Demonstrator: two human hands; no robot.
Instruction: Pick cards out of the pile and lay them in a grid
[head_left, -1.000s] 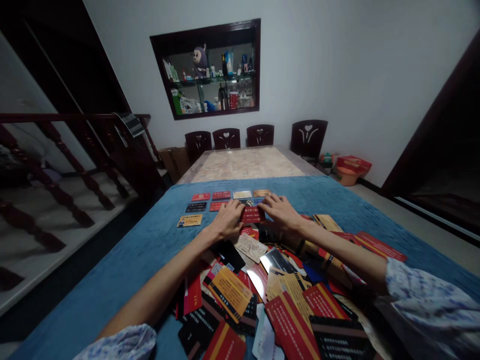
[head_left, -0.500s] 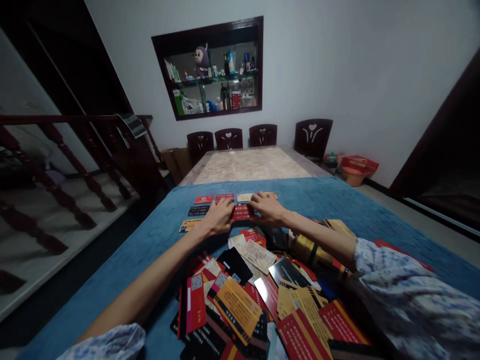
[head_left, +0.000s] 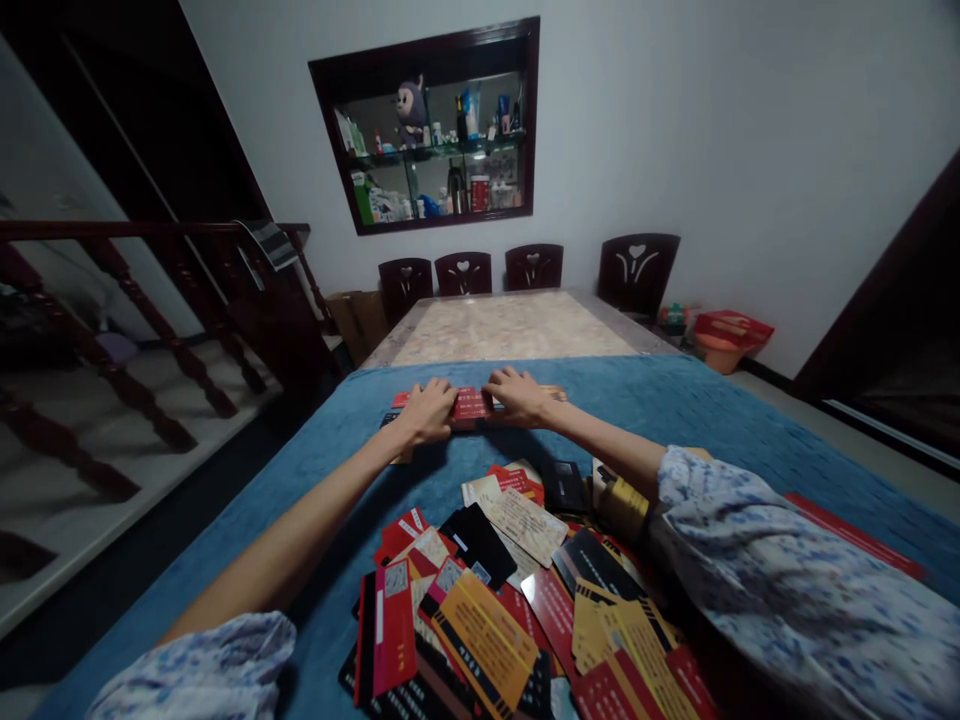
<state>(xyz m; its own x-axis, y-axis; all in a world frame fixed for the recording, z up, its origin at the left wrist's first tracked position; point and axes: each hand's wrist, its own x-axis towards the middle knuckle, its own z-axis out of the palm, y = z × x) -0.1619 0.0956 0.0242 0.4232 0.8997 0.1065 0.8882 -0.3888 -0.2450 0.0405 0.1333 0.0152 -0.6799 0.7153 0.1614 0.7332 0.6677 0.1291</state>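
Red card (head_left: 471,405) now farther forward

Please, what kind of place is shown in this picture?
Most likely a dining room in a home. A long table, partly under a blue cloth, has dark wooden chairs at its far end, a wall niche holds bottles and a plush toy, and a stair railing stands at the left.

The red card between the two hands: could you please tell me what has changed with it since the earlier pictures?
The left hand and right hand moved the red card away from the person, farther up the blue cloth, holding its ends throughout. The pile of cards nearer the person stayed where it was.
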